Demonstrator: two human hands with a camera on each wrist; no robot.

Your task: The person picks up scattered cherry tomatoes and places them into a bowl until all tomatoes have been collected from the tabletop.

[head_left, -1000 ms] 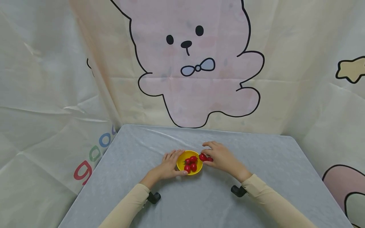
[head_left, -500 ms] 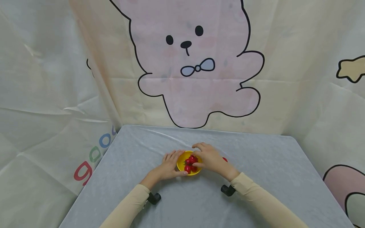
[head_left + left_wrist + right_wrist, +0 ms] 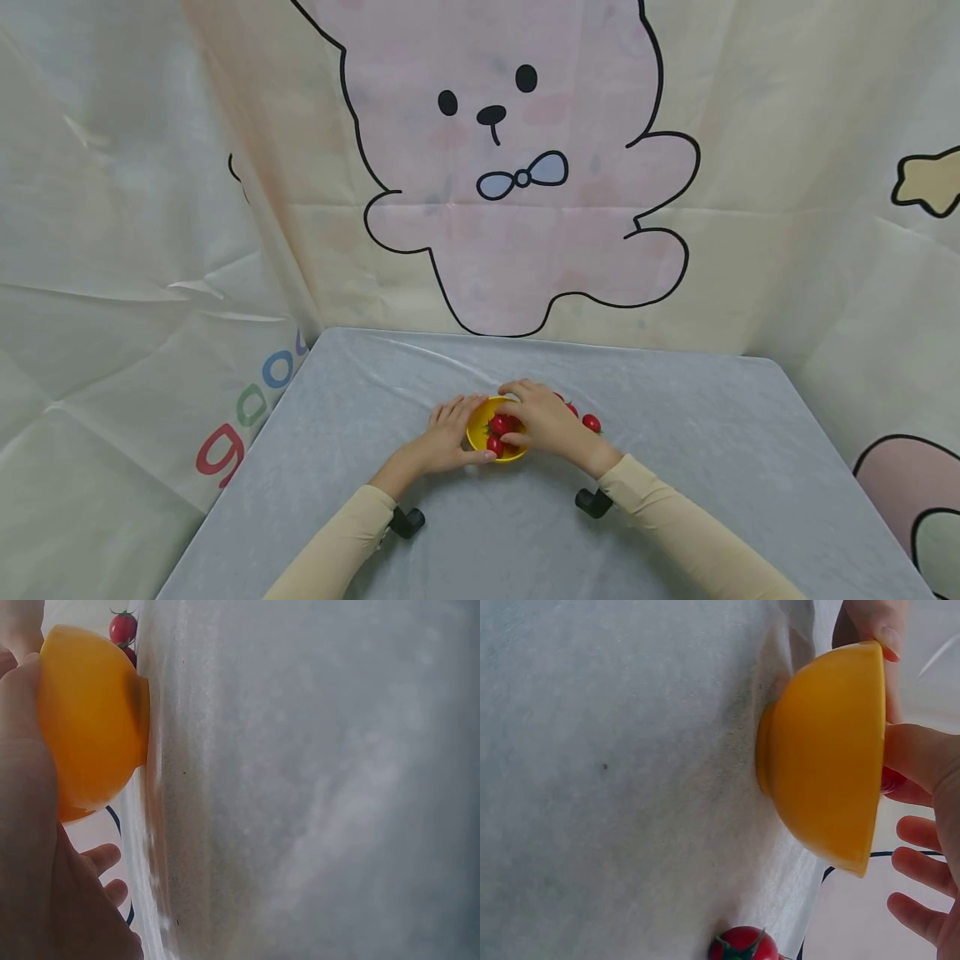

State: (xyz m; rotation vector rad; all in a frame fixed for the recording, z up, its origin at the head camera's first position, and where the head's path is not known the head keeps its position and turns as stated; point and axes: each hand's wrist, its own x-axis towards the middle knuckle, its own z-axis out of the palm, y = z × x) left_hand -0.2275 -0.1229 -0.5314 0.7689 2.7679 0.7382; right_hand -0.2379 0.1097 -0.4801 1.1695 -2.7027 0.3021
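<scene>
A yellow bowl (image 3: 478, 417) with several cherry tomatoes (image 3: 495, 446) in it stands on the cloth. My left hand (image 3: 441, 439) holds its left side, thumb at the near rim and fingers round the far side. From the right, my right hand (image 3: 553, 423) reaches over the rim. In the right wrist view its thumb and index finger pinch a red cherry tomato (image 3: 891, 780) just at the bowl's edge, while the other fingers stand apart from the bowl. The palm hides part of the bowl's inside.
Right of the bowl, a loose cherry tomato (image 3: 591, 423) lies on the grey tablecloth (image 3: 675, 433), with others partly hidden behind my right hand. A printed curtain (image 3: 495, 267) hangs behind the table's far edge.
My right hand has moved left from beside the bowl, with cherry tomatoes at its fingers, to over the bowl. Loose tomatoes behind it now show. The left hand stays on the bowl.
</scene>
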